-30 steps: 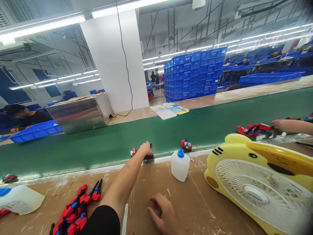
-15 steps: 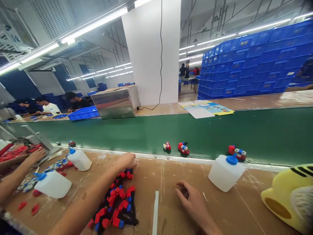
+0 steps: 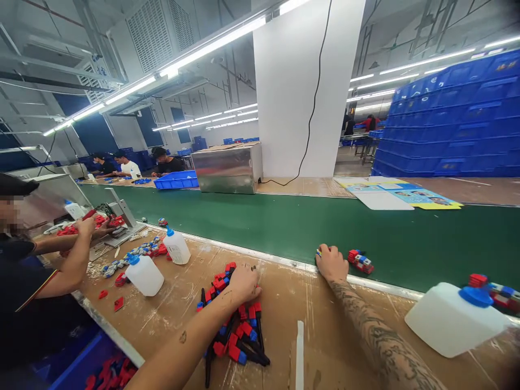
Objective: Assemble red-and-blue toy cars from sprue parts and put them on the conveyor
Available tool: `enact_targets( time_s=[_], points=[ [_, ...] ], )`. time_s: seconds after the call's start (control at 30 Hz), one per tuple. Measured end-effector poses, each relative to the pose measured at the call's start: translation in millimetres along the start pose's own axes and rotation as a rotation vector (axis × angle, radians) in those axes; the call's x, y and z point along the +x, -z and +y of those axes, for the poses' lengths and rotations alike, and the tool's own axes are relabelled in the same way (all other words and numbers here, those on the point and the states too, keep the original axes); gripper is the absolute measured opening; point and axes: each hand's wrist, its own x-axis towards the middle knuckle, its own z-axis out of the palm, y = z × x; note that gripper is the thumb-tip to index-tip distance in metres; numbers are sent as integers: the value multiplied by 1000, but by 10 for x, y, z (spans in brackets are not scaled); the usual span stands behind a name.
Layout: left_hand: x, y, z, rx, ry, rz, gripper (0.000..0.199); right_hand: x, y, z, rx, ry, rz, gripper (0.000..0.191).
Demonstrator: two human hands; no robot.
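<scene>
My left hand (image 3: 245, 283) bends its fingers down at the top of a pile of red, blue and black plastic toy parts (image 3: 244, 330); whatever is in its fingers is hidden. At the near edge of the green conveyor belt (image 3: 244, 216), my right hand (image 3: 332, 264) is closed over a small toy piece (image 3: 319, 252). Only a whitish, blue and yellow sliver of that piece shows past the fingers. Just right of this hand, a red, white and blue toy assembly (image 3: 360, 261) lies on the belt.
White squeeze bottles with blue caps stand at right (image 3: 455, 319) and left (image 3: 146, 276). A pale strip (image 3: 299, 355) lies on the brown tabletop. At left a co-worker's arms (image 3: 77, 254) work by a metal fixture (image 3: 122, 216). Printed card (image 3: 402, 195) rests beyond the belt.
My right hand has moved forward from the tabletop to the belt edge and closed over the small toy piece there. My left hand has drawn back onto the pile. The view has swung left.
</scene>
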Motion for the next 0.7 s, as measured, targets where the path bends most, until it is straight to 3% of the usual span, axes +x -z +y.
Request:
enact_targets(
  time_s=[0.17, 0.3, 0.47, 0.57, 0.7],
  points=[
    [11, -60, 34, 22, 2, 14, 33, -156, 262, 55, 346, 10, -89, 45],
    [-6, -93, 74, 65, -31, -10, 38, -775, 767, 176, 649, -1, -248, 59],
    [32, -82, 191, 77, -110, -55, 43, -1550, 1353, 364, 1441, -305, -510, 48],
    [121, -77, 332, 71, -135, -76, 56, -1736, 1439, 494, 1597, -397, -522, 46],
    [208, -67, 519, 64, -170, -126, 48, -1796, 1396, 633, 1597, -411, -492, 38]
  ],
)
